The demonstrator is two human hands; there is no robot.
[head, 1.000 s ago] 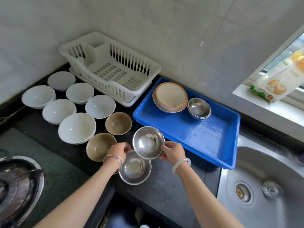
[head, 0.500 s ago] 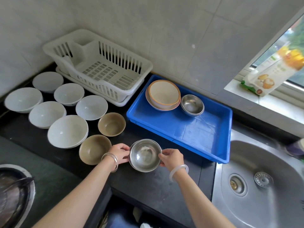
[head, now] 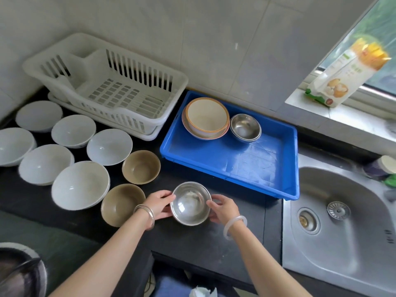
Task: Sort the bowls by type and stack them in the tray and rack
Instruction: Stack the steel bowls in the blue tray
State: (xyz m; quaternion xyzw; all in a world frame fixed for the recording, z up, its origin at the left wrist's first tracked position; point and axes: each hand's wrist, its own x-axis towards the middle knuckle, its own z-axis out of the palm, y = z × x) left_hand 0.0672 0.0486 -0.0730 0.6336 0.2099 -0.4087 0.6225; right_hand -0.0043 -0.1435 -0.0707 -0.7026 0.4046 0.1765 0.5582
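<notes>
Both hands, left (head: 159,204) and right (head: 224,209), pinch the steel bowl (head: 190,203) by opposite rims, low over the counter (head: 214,249); lift it level and nest it squarely in the steel stack (head: 245,127) in the blue tray (head: 235,168)

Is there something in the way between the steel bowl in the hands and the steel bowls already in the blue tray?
Nothing visible blocks it. Both hands hold the steel bowl on the counter just before the blue tray. Between it and the stacked steel bowls lie only the tray's near wall and bare floor, so it must be lifted over.
</notes>
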